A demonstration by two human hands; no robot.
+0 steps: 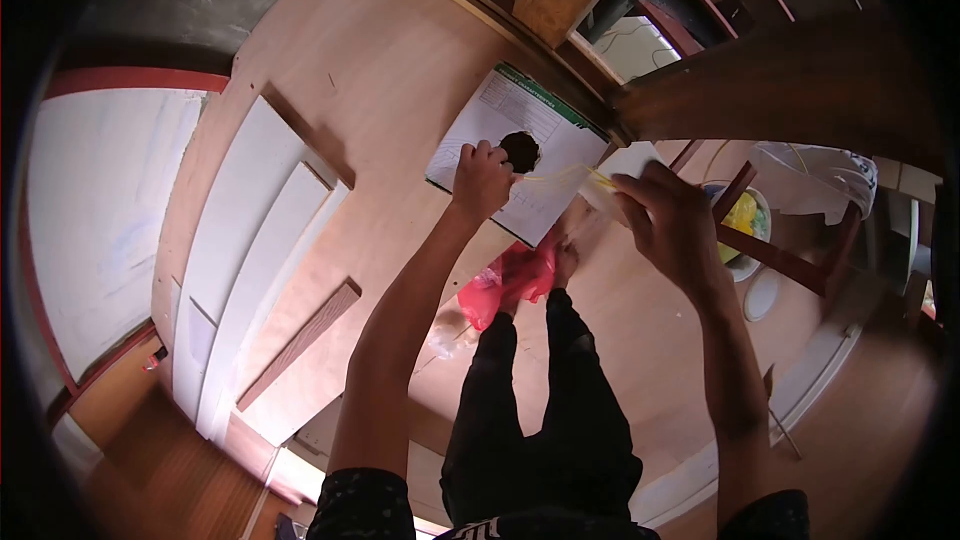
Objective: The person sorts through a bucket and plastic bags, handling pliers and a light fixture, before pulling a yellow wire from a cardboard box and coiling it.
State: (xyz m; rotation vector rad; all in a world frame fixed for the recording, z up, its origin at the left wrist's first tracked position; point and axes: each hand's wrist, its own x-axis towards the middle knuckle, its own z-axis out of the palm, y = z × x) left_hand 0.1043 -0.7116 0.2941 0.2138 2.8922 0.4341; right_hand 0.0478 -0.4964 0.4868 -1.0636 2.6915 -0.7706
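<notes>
My left hand (484, 181) is closed over the left part of a white printed panel (548, 202) with a green edge, its fingertips at one end of a thin yellow strand (555, 178). The strand stretches across to my right hand (668, 225), whose thumb and fingers pinch its other end. A dark round patch (520, 151) shows on the panel just beyond my left fingers. A whitish blurred piece (628, 162) lies beside my right fingertips. Below the panel, a red plastic bag (510, 280) lies at my feet.
White boards (245, 190) and a narrow brown wood strip (300, 343) lie on the left of the plywood floor (380, 70). At the right are a bucket (745, 225) with yellow stuff inside and a dark red frame (775, 255). A dark wooden beam (770, 90) crosses the upper right.
</notes>
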